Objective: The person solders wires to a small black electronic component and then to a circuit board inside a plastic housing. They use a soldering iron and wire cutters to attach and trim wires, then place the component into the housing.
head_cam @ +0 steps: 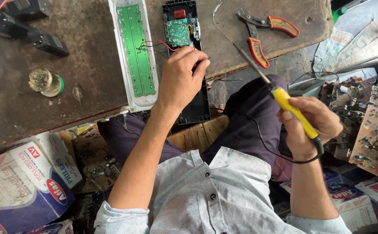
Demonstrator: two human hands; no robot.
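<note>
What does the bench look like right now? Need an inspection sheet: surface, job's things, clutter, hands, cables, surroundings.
Surface: worn brown workbench, stained and scuffed.
Job's things: black housing with small green circuit board; long green LED board in a white tray beside it; yellow-handled soldering iron.
Clutter: red-handled pliers, small round tin, black adapters at the far left.
Hands: left hand rests on the black housing, fingers pinching a wire; right hand grips the soldering iron, off the bench.
Cables: red and black wires link the two boards; black iron cord crosses the lap.
Surroundings: cardboard boxes left, scrap circuit boards right.
</note>
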